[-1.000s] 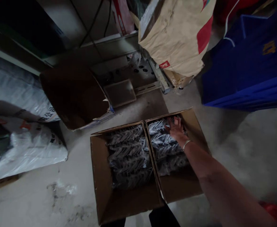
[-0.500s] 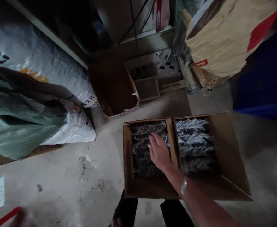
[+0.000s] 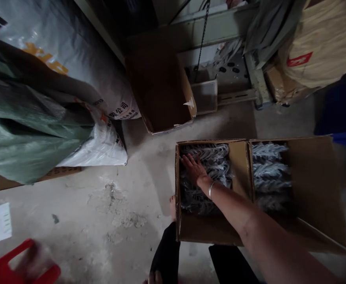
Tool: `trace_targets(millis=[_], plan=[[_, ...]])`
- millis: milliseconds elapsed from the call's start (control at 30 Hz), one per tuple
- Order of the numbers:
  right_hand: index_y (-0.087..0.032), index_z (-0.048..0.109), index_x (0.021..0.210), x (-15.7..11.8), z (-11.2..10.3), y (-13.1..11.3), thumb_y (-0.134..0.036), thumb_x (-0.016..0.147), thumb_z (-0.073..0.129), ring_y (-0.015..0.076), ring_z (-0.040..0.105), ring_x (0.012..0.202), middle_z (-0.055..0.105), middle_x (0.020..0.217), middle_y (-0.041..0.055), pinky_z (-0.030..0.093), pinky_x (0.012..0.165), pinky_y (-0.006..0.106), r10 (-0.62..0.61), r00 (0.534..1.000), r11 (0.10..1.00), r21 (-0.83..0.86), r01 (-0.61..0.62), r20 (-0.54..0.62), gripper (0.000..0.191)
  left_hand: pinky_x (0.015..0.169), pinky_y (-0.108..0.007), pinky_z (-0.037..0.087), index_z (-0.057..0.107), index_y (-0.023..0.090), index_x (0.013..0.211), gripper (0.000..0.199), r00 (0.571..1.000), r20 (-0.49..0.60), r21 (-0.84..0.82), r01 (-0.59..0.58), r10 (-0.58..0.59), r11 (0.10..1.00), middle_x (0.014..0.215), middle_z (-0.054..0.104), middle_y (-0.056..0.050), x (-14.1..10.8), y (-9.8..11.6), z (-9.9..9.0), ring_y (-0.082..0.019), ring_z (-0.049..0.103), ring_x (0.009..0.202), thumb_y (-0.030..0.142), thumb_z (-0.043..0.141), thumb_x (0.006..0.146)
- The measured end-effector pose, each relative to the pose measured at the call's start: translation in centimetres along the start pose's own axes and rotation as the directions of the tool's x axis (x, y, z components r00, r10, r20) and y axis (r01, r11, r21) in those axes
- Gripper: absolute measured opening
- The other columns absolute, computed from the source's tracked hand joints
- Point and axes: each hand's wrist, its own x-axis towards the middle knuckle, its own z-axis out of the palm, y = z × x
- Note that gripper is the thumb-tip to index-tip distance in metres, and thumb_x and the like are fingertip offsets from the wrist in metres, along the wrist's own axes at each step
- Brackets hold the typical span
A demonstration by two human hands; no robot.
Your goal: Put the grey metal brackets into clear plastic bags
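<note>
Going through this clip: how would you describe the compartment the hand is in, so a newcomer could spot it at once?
On the concrete floor, right of a white woven sack, sits an open cardboard carton with a divider. The compartment on the view's left is the one: the bangled right hand rests on its silvery wrapped bundles, and no hand touches the neighbouring compartment.

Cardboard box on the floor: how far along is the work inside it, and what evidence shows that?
Done: the right compartment of the cardboard box holds rows of silvery ridged bundles. In hand: the right hand lies flat on more bundles in the left compartment. Left: bare cardboard shows at the near end of both compartments, and the box stands open.
</note>
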Motion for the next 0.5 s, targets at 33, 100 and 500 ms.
trace_targets(millis=[33, 100, 500], plan=[[-0.016, 0.023, 0.141, 0.0, 0.1, 0.0, -0.013, 0.076, 0.044, 0.0284, 0.006, 0.136, 0.015, 0.149, 0.0052, 0.008, 0.107, 0.058, -0.007, 1.0, 1.0, -0.006, 0.007, 0.001, 0.068, 0.082, -0.039, 0.049, 0.053, 0.019, 0.112, 0.032, 1.0, 0.0, -0.021, -0.015, 0.015, 1.0, 0.116, 0.054, -0.007, 1.6, 0.9, -0.3, -0.02, 0.054, 0.1, 0.034, 0.052, 0.084], [-0.018, 0.024, 0.14, 0.2, 0.0, 0.1, -0.009, 0.074, 0.043, 0.0272, 0.006, 0.136, 0.015, 0.149, 0.004, 0.009, 0.107, 0.058, -0.017, 1.0, 1.0, -0.015, 0.017, 0.01, 0.069, 0.081, -0.039, 0.049, 0.057, 0.021, 0.108, 0.028, 0.999, -0.005, -0.063, -0.048, 0.048, 0.997, 0.115, 0.056, -0.005, 4.7, 2.6, -1.0, -0.023, 0.053, 0.101, 0.036, 0.048, 0.086], [-0.01, 0.03, 0.138, 1.1, -2.6, -2.3, -0.009, 0.08, 0.04, 0.029, 0.018, 0.134, 0.025, 0.145, 0.015, 0.016, 0.109, 0.052, -0.007, 1.0, 1.0, -0.013, 0.008, 0.029, 0.058, 0.05, -0.041, 0.044, 0.061, 0.041, 0.105, 0.041, 0.994, -0.005, -0.196, -0.112, 0.113, 0.974, 0.098, 0.065, -0.005, 2.3, -0.3, -1.3, -0.043, 0.056, 0.094, 0.044, 0.047, 0.067]])
